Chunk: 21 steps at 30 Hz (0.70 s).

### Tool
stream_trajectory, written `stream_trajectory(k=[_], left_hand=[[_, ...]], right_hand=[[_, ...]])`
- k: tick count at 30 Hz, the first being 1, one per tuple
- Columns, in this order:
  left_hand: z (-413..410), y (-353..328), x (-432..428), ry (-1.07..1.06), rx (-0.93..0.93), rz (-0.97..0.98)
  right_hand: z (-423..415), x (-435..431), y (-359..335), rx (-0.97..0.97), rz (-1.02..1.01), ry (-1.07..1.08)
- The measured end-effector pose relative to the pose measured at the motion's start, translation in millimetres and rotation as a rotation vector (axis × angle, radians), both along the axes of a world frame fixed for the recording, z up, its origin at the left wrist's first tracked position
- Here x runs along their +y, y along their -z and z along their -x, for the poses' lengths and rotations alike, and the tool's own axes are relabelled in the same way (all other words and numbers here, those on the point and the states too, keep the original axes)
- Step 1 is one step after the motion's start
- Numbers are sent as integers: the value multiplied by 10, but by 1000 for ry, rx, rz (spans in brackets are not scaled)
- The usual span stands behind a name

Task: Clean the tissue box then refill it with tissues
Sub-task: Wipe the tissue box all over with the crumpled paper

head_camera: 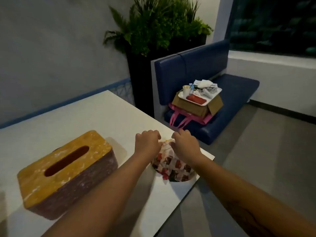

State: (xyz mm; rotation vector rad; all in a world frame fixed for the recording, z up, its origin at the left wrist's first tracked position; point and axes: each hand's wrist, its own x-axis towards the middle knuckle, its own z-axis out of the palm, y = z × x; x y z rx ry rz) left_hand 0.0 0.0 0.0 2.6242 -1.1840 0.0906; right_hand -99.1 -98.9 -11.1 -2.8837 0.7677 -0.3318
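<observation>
The tissue box (66, 173) stands on the white table (68, 120) at the left; its top is yellow-orange with a dark oval slot and its sides are reddish brown. To its right, near the table's edge, lies a tissue pack (172, 165) in a red-and-white printed wrapper. My left hand (147, 142) and my right hand (185, 144) both sit on the far end of that pack, fingers curled over and gripping the wrapper. What lies under the fingers is hidden.
Beyond the table stands a blue padded bench (222, 93) carrying a cardboard box (196, 106) topped by a tray of used cups and napkins, over a pink bag. A dark planter with green plants (153, 28) rises behind it. Grey floor lies to the right.
</observation>
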Motion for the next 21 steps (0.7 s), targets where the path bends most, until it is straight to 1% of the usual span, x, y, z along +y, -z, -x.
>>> stream_trajectory(k=[7,12,15,18,21], left_hand=[[19,218,-88,-79,-2,-127],[33,281,-111,-109,63,-114],[18,292,-118,-125,103,-101],[18,264,-98,-126,143,-111],[-6,252,-34,-115,176,-76]], right_hand=[[23,-135,234,59,16,80],[24,-189,335,66,-40,144],[7,-186,335,-25,-104,161],[52,-160,314,-153,-163,95],[132,-115,304,-288,-175,45]])
